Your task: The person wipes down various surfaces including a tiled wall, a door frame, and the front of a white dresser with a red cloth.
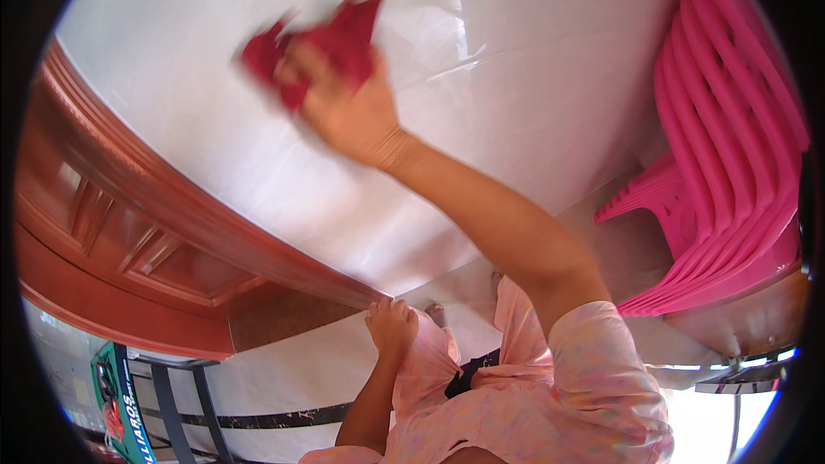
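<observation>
Blurred by motion, my right hand grips a dark red cloth against a white, glossy tiled wall. The cloth is bunched under the fingers, and its corners stick out beyond them. My left hand rests on my knee, over the pink patterned trousers, beside the lower end of a reddish wooden frame moulding. No object shows in that hand, though its palm is hidden.
Stacked pink plastic chairs stand at the right. A carved wooden panel runs along the left. At the lower left are a green box with writing and a dark metal frame. Light floor tiles have a dark stripe.
</observation>
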`<state>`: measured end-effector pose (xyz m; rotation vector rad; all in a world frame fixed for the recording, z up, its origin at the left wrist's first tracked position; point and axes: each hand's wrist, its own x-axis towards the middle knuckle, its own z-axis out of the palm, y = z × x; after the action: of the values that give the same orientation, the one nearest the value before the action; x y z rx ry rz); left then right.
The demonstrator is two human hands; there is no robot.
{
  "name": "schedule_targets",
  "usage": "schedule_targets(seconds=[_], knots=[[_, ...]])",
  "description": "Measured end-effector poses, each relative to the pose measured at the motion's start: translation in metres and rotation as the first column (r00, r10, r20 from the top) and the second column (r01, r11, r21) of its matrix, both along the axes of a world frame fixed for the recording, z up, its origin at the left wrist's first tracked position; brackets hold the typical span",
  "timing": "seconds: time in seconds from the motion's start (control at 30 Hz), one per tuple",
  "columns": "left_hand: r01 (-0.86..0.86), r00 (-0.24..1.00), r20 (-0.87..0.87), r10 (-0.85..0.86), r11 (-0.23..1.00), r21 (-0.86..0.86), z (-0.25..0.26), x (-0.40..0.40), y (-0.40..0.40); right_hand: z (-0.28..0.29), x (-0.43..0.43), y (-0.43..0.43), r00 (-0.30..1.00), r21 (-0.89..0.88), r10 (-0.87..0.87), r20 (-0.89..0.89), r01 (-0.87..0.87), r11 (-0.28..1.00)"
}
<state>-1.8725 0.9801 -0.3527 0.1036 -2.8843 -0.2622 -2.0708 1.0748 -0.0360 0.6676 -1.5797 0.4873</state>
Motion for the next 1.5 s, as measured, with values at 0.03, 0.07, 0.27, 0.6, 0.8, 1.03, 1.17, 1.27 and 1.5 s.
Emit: schedule_targets(seconds=[0.03,0.07,0.27,0.6,0.8,1.03,1.17,1.27,1.5], knots=[[0.003,1.000,-0.010,-0.003,1.000,-0.001,0.001,0.000,0.000,-0.012,-0.001,0.002,0.995,0.120,0.069,-0.071,-0.060,0.991],[-0.004,1.000,-0.008,0.004,1.000,-0.031,0.001,0.000,0.001,-0.023,-0.002,0.006,0.997,0.304,0.081,0.004,-0.078,0.949],[-0.027,0.998,0.046,0.030,0.997,-0.078,-0.003,-0.001,0.000,-0.041,-0.039,0.063,0.702,-0.354,0.615,0.359,-0.508,0.786],[-0.019,0.994,0.104,0.033,0.992,-0.126,0.003,-0.003,0.002,-0.106,-0.115,0.265,0.777,-0.810,0.325,0.539,0.373,0.452],[-0.062,0.995,0.069,0.078,0.978,-0.198,0.002,-0.004,0.004,-0.073,-0.096,0.145,0.943,-0.610,-0.106,0.315,0.286,0.739],[-0.039,0.992,0.117,0.056,0.989,-0.140,-0.002,-0.003,-0.002,-0.015,0.006,-0.019,0.959,0.314,0.272,0.074,-0.282,0.907],[-0.045,0.991,0.120,0.062,0.989,-0.138,-0.003,0.001,-0.006,-0.004,0.010,-0.021,0.968,0.446,0.249,0.028,-0.235,0.864],[-0.053,0.993,0.095,0.067,0.987,-0.149,-0.002,0.004,-0.008,0.017,-0.020,0.015,0.973,0.250,0.215,-0.084,-0.189,0.950],[-0.045,0.996,0.075,0.057,0.986,-0.160,-0.002,0.001,-0.006,0.052,-0.102,0.198,0.964,-0.291,-0.260,-0.057,0.233,0.928]])
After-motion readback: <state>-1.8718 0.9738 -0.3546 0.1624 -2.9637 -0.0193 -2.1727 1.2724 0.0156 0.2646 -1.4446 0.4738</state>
